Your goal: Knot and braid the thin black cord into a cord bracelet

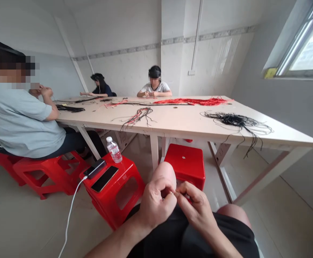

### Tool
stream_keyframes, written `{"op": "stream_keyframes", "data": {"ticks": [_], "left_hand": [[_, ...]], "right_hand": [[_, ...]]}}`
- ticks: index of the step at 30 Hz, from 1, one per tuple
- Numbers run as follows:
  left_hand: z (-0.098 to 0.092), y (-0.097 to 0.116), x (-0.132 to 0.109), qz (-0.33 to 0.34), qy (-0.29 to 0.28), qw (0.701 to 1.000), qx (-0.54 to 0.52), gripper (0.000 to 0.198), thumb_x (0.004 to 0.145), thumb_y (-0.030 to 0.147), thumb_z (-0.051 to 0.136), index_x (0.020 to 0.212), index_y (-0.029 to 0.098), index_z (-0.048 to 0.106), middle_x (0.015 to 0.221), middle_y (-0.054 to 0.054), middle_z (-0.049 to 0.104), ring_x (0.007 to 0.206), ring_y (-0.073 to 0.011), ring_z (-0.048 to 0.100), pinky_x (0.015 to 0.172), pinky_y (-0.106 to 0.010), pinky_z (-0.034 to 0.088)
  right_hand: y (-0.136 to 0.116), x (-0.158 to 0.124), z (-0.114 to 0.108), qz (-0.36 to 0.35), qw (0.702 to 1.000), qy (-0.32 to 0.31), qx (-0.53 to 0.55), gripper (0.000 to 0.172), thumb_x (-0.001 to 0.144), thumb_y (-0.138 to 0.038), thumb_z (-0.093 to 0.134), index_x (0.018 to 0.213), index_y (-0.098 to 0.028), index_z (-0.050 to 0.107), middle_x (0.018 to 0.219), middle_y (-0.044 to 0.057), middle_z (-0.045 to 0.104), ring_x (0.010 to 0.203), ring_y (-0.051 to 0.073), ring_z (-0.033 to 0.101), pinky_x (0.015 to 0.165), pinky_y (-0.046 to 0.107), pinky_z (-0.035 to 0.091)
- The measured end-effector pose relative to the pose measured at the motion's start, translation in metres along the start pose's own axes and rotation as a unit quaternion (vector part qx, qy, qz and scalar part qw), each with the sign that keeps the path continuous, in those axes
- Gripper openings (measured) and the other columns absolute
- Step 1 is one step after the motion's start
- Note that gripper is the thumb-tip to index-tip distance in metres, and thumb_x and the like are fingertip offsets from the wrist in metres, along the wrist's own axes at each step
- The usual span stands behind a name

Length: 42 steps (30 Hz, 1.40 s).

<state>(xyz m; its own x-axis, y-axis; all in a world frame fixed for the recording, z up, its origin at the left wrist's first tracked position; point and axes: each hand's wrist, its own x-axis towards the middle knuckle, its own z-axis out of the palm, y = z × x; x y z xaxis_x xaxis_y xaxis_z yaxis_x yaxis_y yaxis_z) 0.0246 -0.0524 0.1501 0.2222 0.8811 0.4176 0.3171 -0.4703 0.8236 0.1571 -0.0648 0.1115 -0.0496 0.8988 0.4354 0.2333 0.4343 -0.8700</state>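
My left hand (160,200) and my right hand (192,200) meet fingertip to fingertip above my lap. Both are closed in a pinch, thumbs against the bent forefingers. Whatever sits between the fingertips is too small to make out. Just behind the hands is my bare knee (166,171), and dark shorts (178,240) lie under my wrists. Nearest beyond them stands a red plastic stool (185,161), partly covered by my knee.
On a long pale table (178,122) lie black cords (234,120), red cords (199,101) and a mixed bundle (138,116). A second red stool (129,172) bears a water bottle (114,150), a phone (104,178) and a power bank (95,168) with a white cable. Several people sit around.
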Motion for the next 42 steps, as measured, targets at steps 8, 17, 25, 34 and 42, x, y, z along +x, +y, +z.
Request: {"op": "stream_keyframes", "data": {"ticks": [8,17,25,34,42], "left_hand": [[0.005,-0.013,0.008,-0.143,-0.046,0.973,-0.176,0.01,0.07,0.019,0.061,0.079,0.017,0.058,0.069,0.002,0.057,0.064,-0.008,0.056,0.061,-0.019,0.049],[0.003,-0.013,0.01,-0.18,-0.08,0.959,-0.204,0.015,0.069,0.019,0.065,0.082,0.015,0.06,0.076,0.0,0.063,0.072,-0.0087,0.061,0.069,-0.02,0.053],[0.005,-0.009,0.012,-0.151,-0.078,0.974,-0.148,0.015,0.07,0.019,0.064,0.083,0.016,0.058,0.074,0.001,0.063,0.071,-0.0088,0.062,0.068,-0.02,0.053],[0.005,-0.01,0.009,-0.086,-0.077,0.993,-0.033,0.013,0.074,0.02,0.059,0.088,0.018,0.058,0.078,0.0,0.063,0.072,-0.0097,0.062,0.068,-0.021,0.052],[0.004,-0.008,0.01,-0.077,-0.082,0.992,-0.05,0.018,0.075,0.017,0.057,0.093,0.018,0.058,0.082,-0.002,0.064,0.075,-0.0106,0.063,0.069,-0.021,0.052]], "right_hand": [[0.008,0.007,-0.007,0.149,0.939,-0.017,0.309,0.021,0.072,-0.03,0.066,0.089,-0.019,0.059,0.075,0.0,0.061,0.062,0.01,0.056,0.057,0.022,0.046],[0.01,0.003,-0.013,0.187,0.939,0.012,0.29,0.016,0.074,-0.03,0.063,0.072,-0.015,0.057,0.06,-0.004,0.053,0.046,0.003,0.038,0.043,0.017,0.03],[0.006,0.003,-0.013,0.179,0.948,0.041,0.26,0.013,0.071,-0.026,0.062,0.067,-0.015,0.056,0.057,-0.005,0.05,0.046,0.004,0.035,0.044,0.018,0.029],[0.011,0.004,-0.011,0.23,0.931,0.048,0.28,0.019,0.068,-0.031,0.067,0.063,-0.015,0.057,0.049,-0.007,0.043,0.04,0.002,0.025,0.037,0.018,0.018],[0.011,0.003,-0.011,0.253,0.914,0.033,0.317,0.017,0.071,-0.031,0.062,0.066,-0.016,0.055,0.047,-0.008,0.038,0.041,0.003,0.026,0.038,0.017,0.019]]}}
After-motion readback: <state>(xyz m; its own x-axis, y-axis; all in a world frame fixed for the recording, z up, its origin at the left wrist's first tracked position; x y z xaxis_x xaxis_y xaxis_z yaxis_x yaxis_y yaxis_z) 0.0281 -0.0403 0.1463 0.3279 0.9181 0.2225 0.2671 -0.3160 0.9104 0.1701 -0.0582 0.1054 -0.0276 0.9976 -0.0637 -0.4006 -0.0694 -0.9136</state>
